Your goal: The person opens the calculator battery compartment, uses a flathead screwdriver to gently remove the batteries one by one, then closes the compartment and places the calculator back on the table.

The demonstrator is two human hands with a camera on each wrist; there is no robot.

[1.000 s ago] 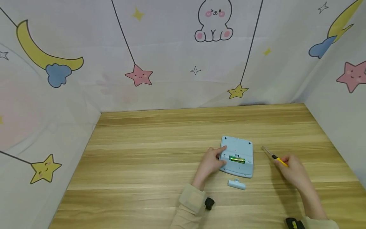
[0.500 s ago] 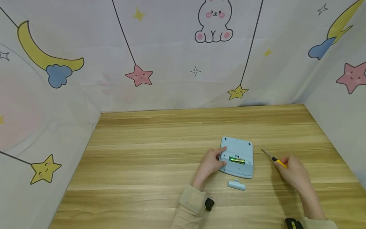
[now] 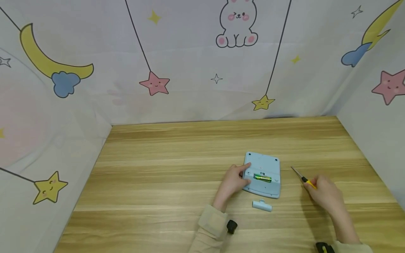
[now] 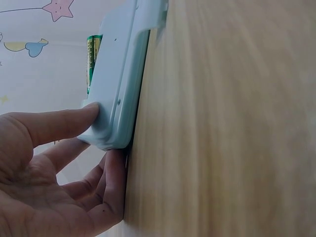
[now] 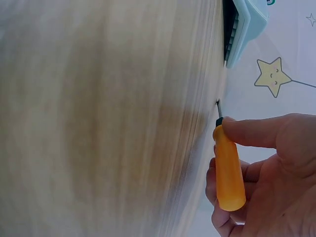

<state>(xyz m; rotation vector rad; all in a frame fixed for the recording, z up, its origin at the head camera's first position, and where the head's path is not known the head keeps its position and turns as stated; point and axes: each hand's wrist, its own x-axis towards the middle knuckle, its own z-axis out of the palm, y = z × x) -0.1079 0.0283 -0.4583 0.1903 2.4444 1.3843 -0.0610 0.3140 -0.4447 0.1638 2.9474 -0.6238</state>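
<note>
A light blue calculator (image 3: 269, 161) lies back side up on the table, its battery bay uncovered with a green battery (image 3: 263, 178) in it. My left hand (image 3: 233, 181) holds its left edge, thumb and index finger on the back, the other fingers at the side against the table. In front of the calculator lies its small blue battery cover (image 3: 262, 205). To the right, my right hand (image 3: 326, 193) grips a screwdriver (image 5: 229, 168) by its yellow handle. The thin metal shaft points forward and left, apart from the calculator.
The wood-grain table (image 3: 164, 168) carries everything. A white cloth (image 3: 190, 52) printed with stars, moons and a bear stands behind it and along both sides. Black wrist devices (image 3: 232, 226) sit at both sleeves.
The screwdriver's tip has drawn back slightly toward the person along with the right hand. The left hand, calculator and battery cover stay in place.
</note>
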